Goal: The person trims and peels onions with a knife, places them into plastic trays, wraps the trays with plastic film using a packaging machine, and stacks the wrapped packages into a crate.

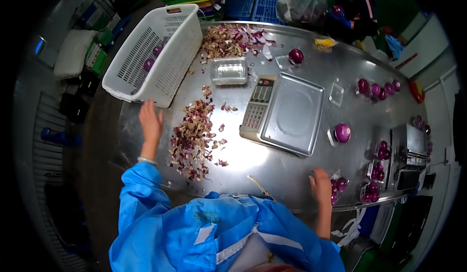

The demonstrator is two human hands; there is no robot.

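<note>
My left hand (151, 122) is stretched out with its fingers apart, right beside the near corner of a white plastic basket (179, 60). I cannot tell whether it touches the basket. A few red onions (148, 65) lie inside. My right hand (320, 187) hovers over the table's near edge with loosely extended fingers and holds nothing visible. Next to it sit peeled red onions (341, 184) in a clear tray. A digital scale (293, 111) with a bare metal pan stands between my hands. Behind its keypad are clear plastic trays (229, 71), apparently stacked.
Onion skins (192, 138) lie in heaps on the metal table (233, 167). Single onions (342, 133) rest on trays. More packed onions (383, 150) and another machine (409, 143) stand at the right. Across the table a person's blue-gloved hand (343, 20) holds an onion.
</note>
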